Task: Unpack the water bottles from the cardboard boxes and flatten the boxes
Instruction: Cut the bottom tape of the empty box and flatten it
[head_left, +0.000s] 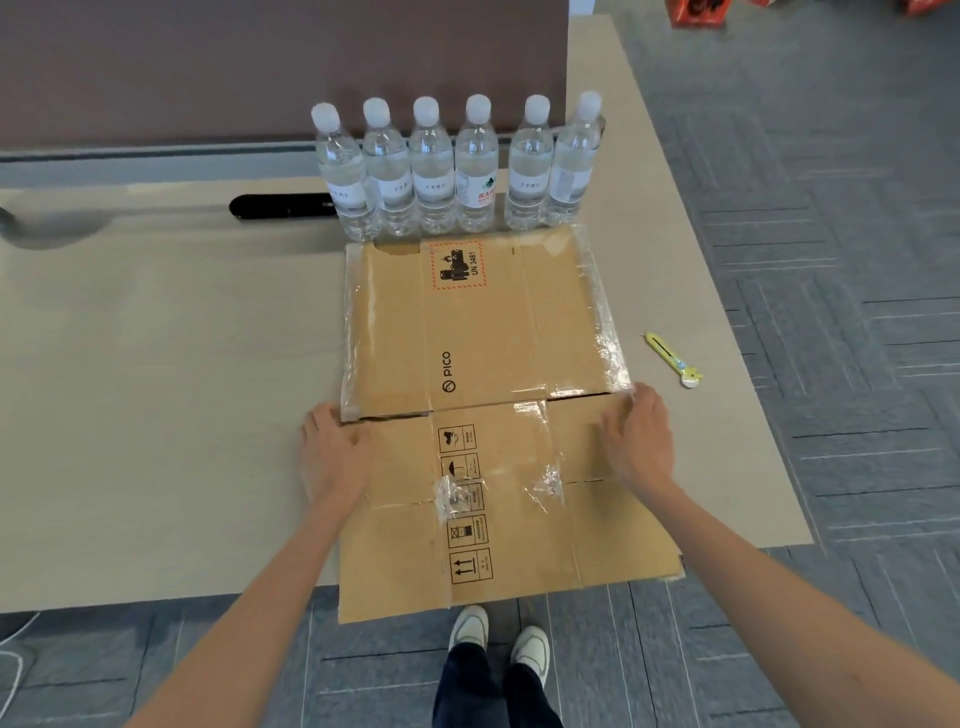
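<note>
Cardboard box (498, 332) flattened on table (156, 389), near edge overhanging; pressed under left hand (337, 452) and right hand (636, 441), both laid flat; water bottles (452, 171) behind, labels blurred.

A pale beige wood-grain table top (156, 389) is spreading wide to the left of the left hand (337, 452) and ending beyond the right hand (636, 441) in a slanting edge. Far ahead of both hands a dull brown upright partition panel (208, 62) is standing along the table's back, with a grey rail (156, 156) running at its foot. A glossy black oval cable slot (280, 207) is lying ahead of the left hand. Grey striped carpet tiles (831, 260) are covering the floor to the right of the right hand and nearer than both hands. Orange-red cartons (696, 13) are sitting on it far ahead of the right hand. Soft, even light is falling, throwing only faint shadows
</note>
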